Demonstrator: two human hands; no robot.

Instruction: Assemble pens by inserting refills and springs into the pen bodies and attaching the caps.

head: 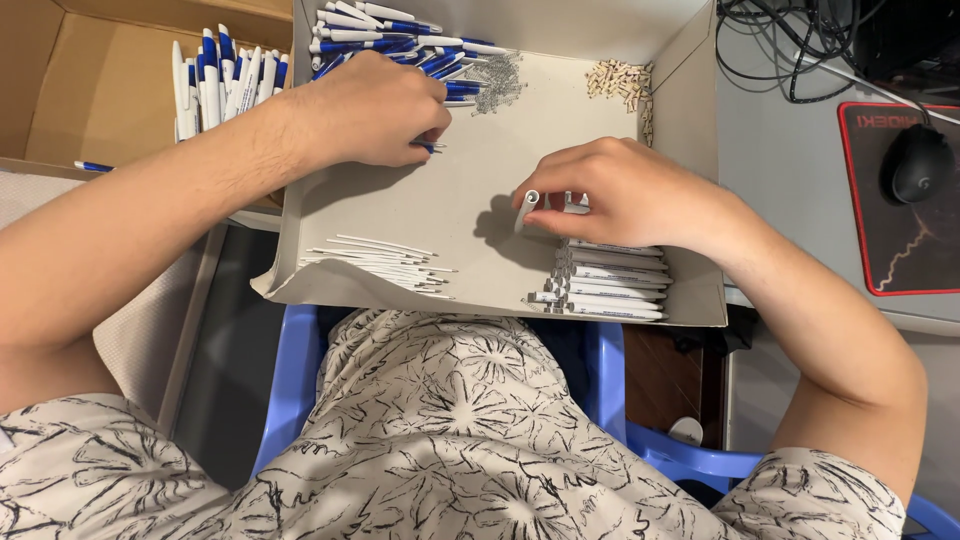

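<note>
A seated person leans over a shallow cardboard tray, both forearms reaching in from the lower corners of the frame. The left hand lies knuckles-up at the edge of a heap of blue-and-white pens, its fingers curled down onto a pen part that the hand almost wholly hides. The right hand bends inward at the wrist and pinches a white pen barrel between thumb and fingertips, just above a neat stack of white barrels by the tray's near right corner. Thin white refills lie at the near left (a small pile of springs sits close to the pens). Both elbows are cut off by the frame.
</note>
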